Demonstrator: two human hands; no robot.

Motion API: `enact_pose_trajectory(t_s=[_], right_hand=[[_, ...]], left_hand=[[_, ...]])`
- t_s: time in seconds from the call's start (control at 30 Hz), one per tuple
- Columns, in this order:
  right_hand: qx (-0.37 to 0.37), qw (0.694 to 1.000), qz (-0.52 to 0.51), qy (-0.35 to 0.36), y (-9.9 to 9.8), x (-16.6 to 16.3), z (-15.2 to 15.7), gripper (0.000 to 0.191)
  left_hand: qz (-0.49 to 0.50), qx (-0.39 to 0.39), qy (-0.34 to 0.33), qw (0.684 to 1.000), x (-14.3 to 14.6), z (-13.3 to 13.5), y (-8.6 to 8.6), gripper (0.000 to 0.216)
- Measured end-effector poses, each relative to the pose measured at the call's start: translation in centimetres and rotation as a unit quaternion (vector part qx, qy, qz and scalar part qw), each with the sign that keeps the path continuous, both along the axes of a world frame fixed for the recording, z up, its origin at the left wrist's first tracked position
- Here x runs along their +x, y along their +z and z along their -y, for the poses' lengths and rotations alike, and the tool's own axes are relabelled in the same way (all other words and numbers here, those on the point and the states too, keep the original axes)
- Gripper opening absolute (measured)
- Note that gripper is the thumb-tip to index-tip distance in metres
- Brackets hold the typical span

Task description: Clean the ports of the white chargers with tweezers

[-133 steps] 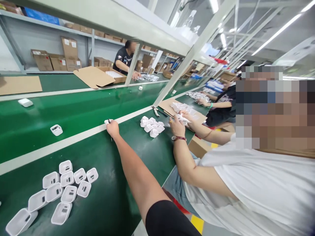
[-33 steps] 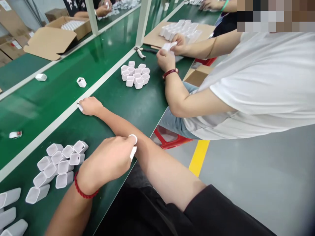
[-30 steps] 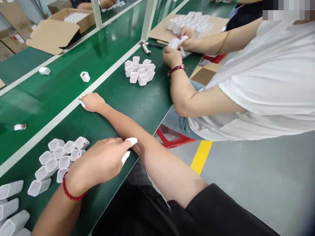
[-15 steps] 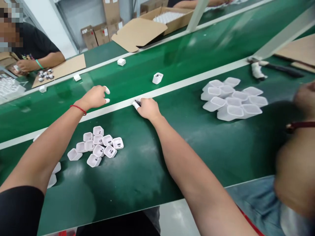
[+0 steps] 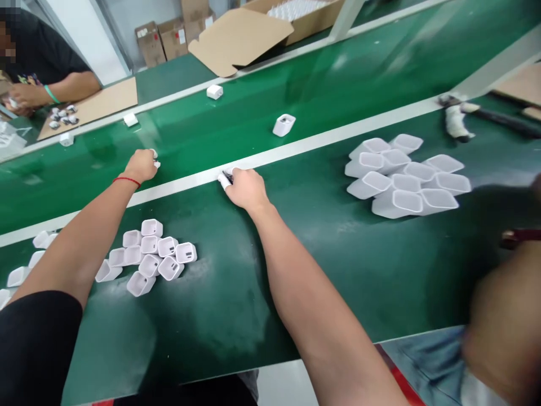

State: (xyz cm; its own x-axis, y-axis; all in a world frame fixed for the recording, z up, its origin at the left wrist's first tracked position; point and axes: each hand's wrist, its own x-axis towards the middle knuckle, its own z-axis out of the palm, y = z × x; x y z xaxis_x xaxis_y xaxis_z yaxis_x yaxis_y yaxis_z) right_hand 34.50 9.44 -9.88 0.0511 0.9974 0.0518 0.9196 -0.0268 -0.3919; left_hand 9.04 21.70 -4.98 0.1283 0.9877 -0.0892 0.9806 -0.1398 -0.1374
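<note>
Housings [image 5: 149,245] before the pale strip [image 5: 329,141] appear unfilled; beyond it, one unit [image 5: 284,126] already shows contents. At the strip, the right hand [image 5: 248,189] pinches a dark object [image 5: 229,177]; beyond it, the left hand [image 5: 142,164] is curled, its content unclear.

Brown cartons [image 5: 172,42] and a white pillar [image 5: 99,39] stand beyond the green worktable [image 5: 211,327], above pale floor [image 5: 287,383].

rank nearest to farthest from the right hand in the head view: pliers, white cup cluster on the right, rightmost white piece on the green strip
1. Rightmost white piece: on the green strip, just past the right hand.
2. White cup cluster: farther right.
3. Pliers: farthest right, beyond the cluster.
</note>
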Motion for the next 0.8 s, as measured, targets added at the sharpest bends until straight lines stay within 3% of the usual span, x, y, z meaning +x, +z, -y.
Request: enact_pose_trajectory(t_s=[0.1, 0.2, 0.33, 0.43, 0.53, 0.6, 0.67, 0.8], right_hand=[[-0.003, 1.000, 0.018, -0.002, -0.3, -0.2, -0.1, 0.041], [-0.003, 0.999, 0.036, -0.005, -0.6, -0.4, -0.1, 0.042], [-0.002, 0.998, 0.053, -0.016, -0.6, -0.9, 0.2, 0.042], [0.005, 0.999, 0.045, -0.018, -0.3, -1.7, 0.6, 0.036], [0.024, 1.000, -0.015, 0.000, 0.0, -2.7, 1.4, 0.028], [0.050, 0.993, -0.098, 0.035, 0.4, -3.4, 2.4, 0.029], [0.077, 0.974, -0.199, 0.072, 0.8, -4.0, 3.9, 0.032], [0.040, 0.895, -0.439, 0.074, 1.1, -4.8, 7.1, 0.040]], left_hand=[[0.051, 0.020, -0.013, 0.998, 0.0, 0.9, 0.5, 0.040], [0.251, 0.020, -0.021, 0.968, 0.2, 3.4, 1.5, 0.041], [0.543, -0.018, -0.033, 0.839, 1.4, 9.7, 3.5, 0.047], [0.645, -0.061, -0.089, 0.756, 2.2, 15.7, 4.4, 0.052], [0.681, -0.105, -0.145, 0.710, 2.3, 20.4, 3.9, 0.049], [0.678, -0.118, -0.156, 0.709, 2.1, 22.1, 3.1, 0.049], [0.658, -0.100, -0.160, 0.729, 1.7, 22.7, 2.1, 0.051], [0.595, -0.035, -0.193, 0.780, 1.4, 22.0, 0.8, 0.052]])
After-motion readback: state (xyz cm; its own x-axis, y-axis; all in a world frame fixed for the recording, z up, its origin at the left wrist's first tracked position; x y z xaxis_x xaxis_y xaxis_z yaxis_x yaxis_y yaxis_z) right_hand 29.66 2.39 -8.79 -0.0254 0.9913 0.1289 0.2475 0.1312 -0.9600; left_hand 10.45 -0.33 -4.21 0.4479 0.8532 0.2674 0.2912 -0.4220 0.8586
